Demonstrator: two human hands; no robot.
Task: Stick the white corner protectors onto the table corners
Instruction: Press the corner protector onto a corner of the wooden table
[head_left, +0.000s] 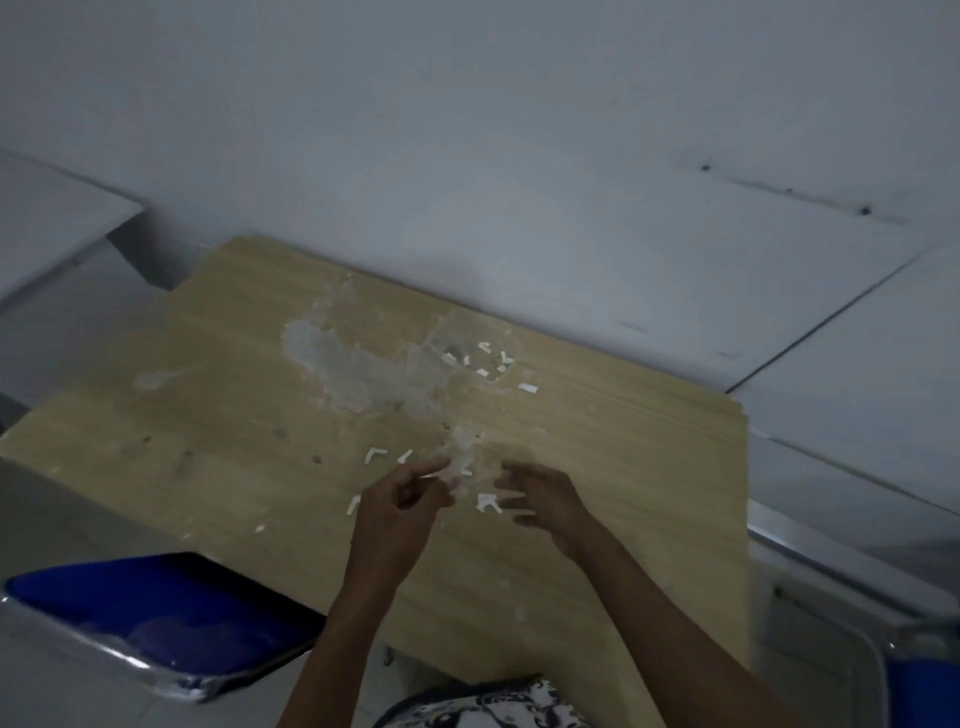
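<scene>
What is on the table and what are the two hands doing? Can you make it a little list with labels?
table: light wooden top with a worn grey patch
near pieces: white L-shaped corner protectors by the hands
far pieces: small white bits past the patch
left hand: fingers curled, seems to pinch a thin white piece; blurred
right hand: fingers spread, holding nothing
chair: blue seat at the table's left

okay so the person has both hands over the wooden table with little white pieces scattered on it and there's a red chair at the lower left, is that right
Not quite: the chair at the lower left is blue, not red, as the head view shows. The rest holds: both hands are over the wooden table, with little white pieces scattered on it.
</scene>
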